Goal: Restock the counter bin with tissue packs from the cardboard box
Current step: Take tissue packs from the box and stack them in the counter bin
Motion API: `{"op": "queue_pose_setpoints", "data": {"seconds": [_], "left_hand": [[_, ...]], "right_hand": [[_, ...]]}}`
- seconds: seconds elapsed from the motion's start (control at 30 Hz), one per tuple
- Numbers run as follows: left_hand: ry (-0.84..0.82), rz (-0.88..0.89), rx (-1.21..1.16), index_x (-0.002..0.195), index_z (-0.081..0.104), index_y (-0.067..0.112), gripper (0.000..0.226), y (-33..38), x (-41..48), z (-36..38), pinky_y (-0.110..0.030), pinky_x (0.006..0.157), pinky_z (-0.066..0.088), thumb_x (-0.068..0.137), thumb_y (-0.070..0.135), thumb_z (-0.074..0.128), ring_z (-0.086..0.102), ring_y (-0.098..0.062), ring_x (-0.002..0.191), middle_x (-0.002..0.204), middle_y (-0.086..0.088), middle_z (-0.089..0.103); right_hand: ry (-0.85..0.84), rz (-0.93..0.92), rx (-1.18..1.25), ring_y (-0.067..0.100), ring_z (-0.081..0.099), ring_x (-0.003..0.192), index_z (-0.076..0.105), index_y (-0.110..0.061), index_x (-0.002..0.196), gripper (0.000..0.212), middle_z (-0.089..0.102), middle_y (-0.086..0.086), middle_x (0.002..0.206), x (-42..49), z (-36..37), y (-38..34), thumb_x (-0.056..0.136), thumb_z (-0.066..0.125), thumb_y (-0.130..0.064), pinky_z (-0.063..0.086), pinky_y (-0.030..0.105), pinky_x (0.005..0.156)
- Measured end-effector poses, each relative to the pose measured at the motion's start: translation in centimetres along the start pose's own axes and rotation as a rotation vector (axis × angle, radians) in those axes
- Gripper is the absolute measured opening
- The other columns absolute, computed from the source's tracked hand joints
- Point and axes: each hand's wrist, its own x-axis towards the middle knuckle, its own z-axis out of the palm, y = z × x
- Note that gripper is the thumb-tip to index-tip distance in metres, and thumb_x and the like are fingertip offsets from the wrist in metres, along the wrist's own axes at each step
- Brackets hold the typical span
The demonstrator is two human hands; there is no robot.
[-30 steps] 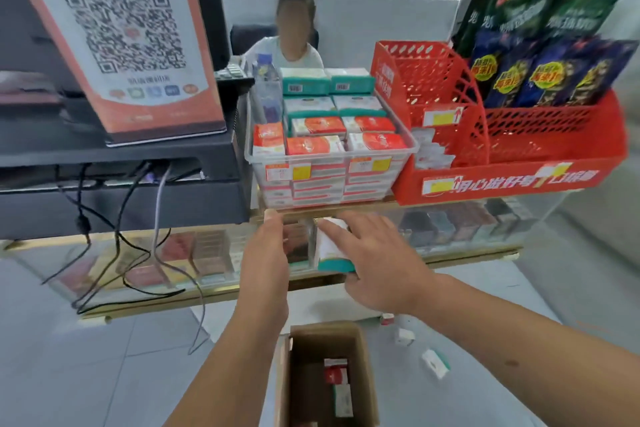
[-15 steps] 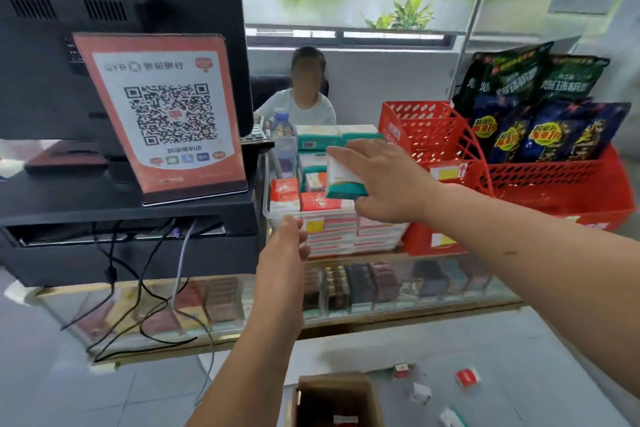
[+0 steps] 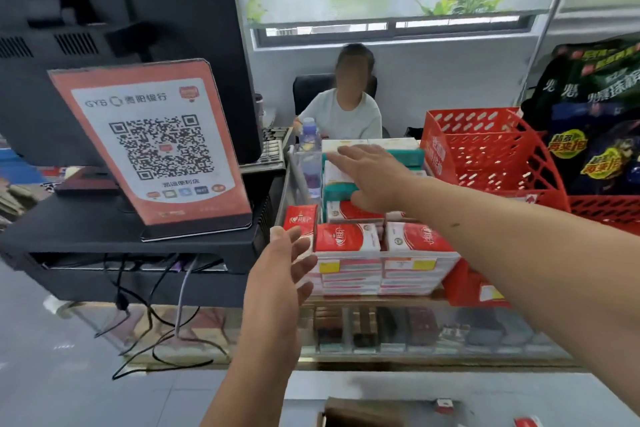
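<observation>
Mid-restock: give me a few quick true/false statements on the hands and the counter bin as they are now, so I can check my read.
1. The right hand reaches over the teal packs in the bin, fingers straight. True.
2. The left hand grips a red pack. False: it is open and holds nothing, near the bin's front left corner.
3. The bin's front row holds teal packs. False: red packs fill the front; the teal ones sit further back.
4. A water bottle stands left of the teal packs. True.
5. The QR sign stands right of the bin. False: it stands to its left.
</observation>
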Motion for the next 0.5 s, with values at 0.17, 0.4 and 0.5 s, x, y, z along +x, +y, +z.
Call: {"op": "queue_pose_setpoints", "data": {"seconds": [0.17,0.4,0.5], "left_hand": [[0.008,-0.025,-0.002,0.112,0.07,0.028,0.045,-0.8,0.9,0.6,-0.038,0.088,0.053,0.103,0.055,0.036,0.071,-0.015,0.1,0.098,0.011,0.078],[-0.033,-0.023,0.004,0.106,0.07,0.03,0.044,-1.2,1.3,0.9,-0.037,0.088,0.054,0.102,0.055,0.035,0.07,-0.015,0.099,0.087,0.015,0.077],[-0.037,-0.026,0.005,0.105,0.071,0.03,0.044,-1.5,1.2,0.5,-0.032,0.078,0.053,0.102,0.055,0.035,0.071,-0.014,0.097,0.086,0.016,0.077]], "right_hand": [[0.035,0.056,-0.014,0.03,0.026,0.144,0.031,-0.03,0.15,0.073,0.029,0.005,0.158,0.4,2.1,0.0,0.084,0.062,-0.028,0.026,0.052,0.116],[0.084,0.066,0.031,0.026,0.036,0.14,0.039,-0.024,0.146,0.065,0.044,0.002,0.149,0.4,3.0,0.0,0.087,0.067,-0.014,0.031,0.044,0.115],[0.111,0.072,0.056,0.027,0.028,0.146,0.035,-0.024,0.149,0.072,0.036,0.004,0.156,0.2,3.0,-0.2,0.086,0.067,-0.008,0.024,0.046,0.118]]}}
